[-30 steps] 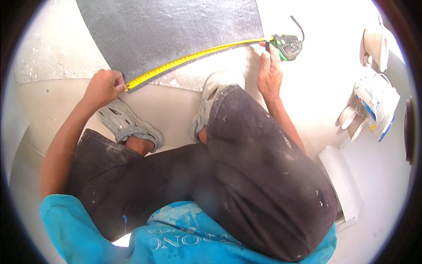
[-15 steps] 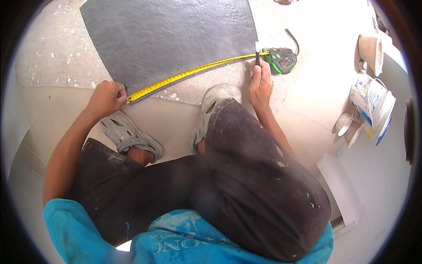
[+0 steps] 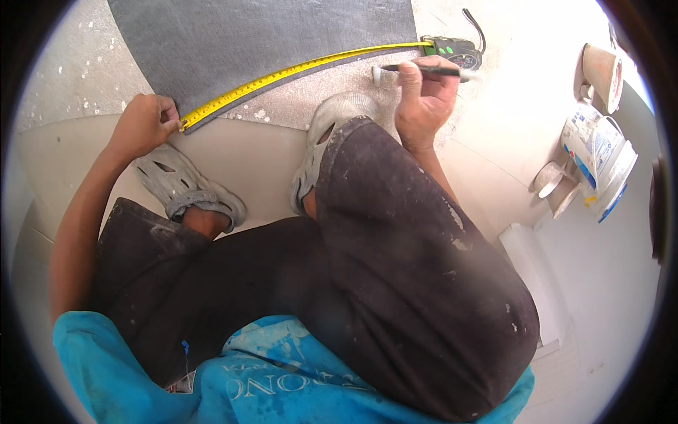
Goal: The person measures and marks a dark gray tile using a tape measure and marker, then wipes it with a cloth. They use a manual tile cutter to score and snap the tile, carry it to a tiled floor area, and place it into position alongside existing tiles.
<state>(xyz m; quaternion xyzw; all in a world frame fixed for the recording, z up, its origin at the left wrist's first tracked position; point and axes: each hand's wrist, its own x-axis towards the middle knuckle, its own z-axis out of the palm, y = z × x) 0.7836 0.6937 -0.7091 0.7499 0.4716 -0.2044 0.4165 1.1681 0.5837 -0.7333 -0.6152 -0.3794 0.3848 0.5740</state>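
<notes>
A dark grey textured sheet (image 3: pixel 268 35) lies on the floor, with a yellow tape measure blade (image 3: pixel 261 85) stretched along its near edge. At the sheet's near left corner, my left hand (image 3: pixel 145 124) pinches the hooked end of the blade. The black and green tape measure case (image 3: pixel 455 52) rests on the floor just past the sheet's right edge. Just on the near side of the case, my right hand (image 3: pixel 425 102) grips a black marker pen (image 3: pixel 431 70) with pale ends. The pen lies nearly level across my fingers, clear of the sheet.
My feet in grey clogs (image 3: pixel 191 187) stand close to the sheet's near edge. Over to the right are a stained white bucket (image 3: pixel 593 145), a pale tub (image 3: pixel 600 74) and a small cup (image 3: pixel 548 180). White splashes dot the floor covering (image 3: pixel 78 67).
My right hand has drawn away from the blade and turned the pen from upright to level. My left hand still holds the blade's end. The whole view has shifted slightly.
</notes>
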